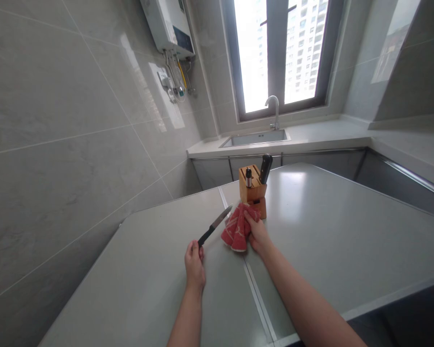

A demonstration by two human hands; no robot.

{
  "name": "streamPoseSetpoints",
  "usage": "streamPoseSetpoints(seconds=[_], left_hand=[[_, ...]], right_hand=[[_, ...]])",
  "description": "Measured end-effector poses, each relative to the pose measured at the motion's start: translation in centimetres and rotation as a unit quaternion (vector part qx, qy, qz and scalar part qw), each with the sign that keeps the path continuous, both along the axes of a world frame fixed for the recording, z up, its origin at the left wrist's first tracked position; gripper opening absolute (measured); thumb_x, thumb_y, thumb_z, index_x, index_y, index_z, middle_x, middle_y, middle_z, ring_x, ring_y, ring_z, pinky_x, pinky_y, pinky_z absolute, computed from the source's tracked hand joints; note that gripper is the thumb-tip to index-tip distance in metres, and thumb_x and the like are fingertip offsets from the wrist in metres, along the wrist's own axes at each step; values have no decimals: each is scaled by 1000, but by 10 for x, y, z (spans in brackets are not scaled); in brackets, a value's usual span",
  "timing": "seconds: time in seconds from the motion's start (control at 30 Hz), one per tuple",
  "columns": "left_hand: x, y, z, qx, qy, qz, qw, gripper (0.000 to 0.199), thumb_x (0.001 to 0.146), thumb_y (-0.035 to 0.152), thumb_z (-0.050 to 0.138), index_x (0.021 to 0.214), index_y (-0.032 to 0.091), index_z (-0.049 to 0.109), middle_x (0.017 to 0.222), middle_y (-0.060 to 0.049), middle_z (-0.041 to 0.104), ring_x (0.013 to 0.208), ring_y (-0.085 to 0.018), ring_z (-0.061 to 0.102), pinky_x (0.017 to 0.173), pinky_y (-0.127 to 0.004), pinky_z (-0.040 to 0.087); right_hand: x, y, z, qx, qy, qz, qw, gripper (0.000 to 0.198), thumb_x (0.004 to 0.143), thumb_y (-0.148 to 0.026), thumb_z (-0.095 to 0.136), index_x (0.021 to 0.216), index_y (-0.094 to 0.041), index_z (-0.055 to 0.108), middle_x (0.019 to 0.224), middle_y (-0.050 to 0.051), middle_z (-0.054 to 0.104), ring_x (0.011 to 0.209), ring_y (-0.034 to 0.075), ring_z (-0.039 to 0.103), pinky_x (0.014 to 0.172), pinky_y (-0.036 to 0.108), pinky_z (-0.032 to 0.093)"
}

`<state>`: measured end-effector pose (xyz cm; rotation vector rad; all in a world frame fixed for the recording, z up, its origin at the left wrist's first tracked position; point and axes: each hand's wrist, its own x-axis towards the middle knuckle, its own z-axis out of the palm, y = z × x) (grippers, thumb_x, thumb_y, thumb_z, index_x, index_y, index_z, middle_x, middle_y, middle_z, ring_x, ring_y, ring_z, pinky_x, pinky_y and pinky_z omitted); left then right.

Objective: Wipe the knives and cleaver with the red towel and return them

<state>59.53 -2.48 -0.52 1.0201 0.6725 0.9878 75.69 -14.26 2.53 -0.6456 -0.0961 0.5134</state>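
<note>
My left hand is closed round the black handle of a kitchen knife, whose blade points up and to the right above the table. In my right hand is a bunched red cloth with pale markings, hanging close to the knife's tip. Just behind the cloth stands a wooden knife block, its lower front partly covered. A large black-handled knife and a smaller tool with a black and silver handle stick up out of the block.
The pale table has a seam strip running through it. Beyond it a counter holds a sink with a faucet, below a window. A water heater hangs on the tiled wall at left.
</note>
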Motion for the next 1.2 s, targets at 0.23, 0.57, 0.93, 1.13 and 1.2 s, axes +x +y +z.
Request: streamPoseSetpoints(seconds=[0.23, 0.57, 0.93, 1.13, 1.2], left_hand=[[-1, -3, -1, 32, 17, -35, 999, 39, 73, 54, 66, 74, 17, 54, 54, 8, 39, 47, -5, 35, 46, -15, 29], [-2, -7, 6, 205, 99, -143, 963, 36, 79, 51, 61, 84, 15, 67, 81, -4, 67, 79, -19, 57, 76, -26, 45], [0, -6, 3, 189, 154, -148, 959, 53, 82, 58, 51, 98, 12, 72, 92, -10, 73, 88, -24, 63, 79, -31, 47], [0, -6, 7, 219, 153, -185, 946, 50, 87, 53, 46, 106, 13, 69, 97, -9, 71, 99, -25, 60, 90, -34, 43], [0, -6, 7, 212, 146, -195, 947, 50, 86, 53, 47, 105, 13, 68, 97, -9, 71, 98, -24, 60, 89, -33, 44]], right_hand=[[-32, 9, -1, 3, -36, 132, 991, 31, 62, -31, 82, 86, -17, 69, 84, 3, 75, 78, 19, 69, 81, 33, 54], [-52, 13, -1, -3, -72, 189, 979, 33, 61, -31, 82, 88, -18, 69, 84, 2, 74, 78, 18, 69, 83, 32, 52], [-40, 8, 1, -23, -98, 176, 979, 33, 61, -34, 82, 89, -20, 69, 85, 2, 74, 79, 18, 68, 80, 30, 52], [-37, 7, 0, -43, -122, 160, 979, 36, 60, -33, 83, 90, -18, 69, 87, 3, 74, 80, 18, 68, 80, 31, 52], [-37, 7, 1, -47, -125, 156, 979, 36, 59, -34, 83, 89, -19, 70, 86, 3, 74, 79, 19, 68, 80, 32, 52]])
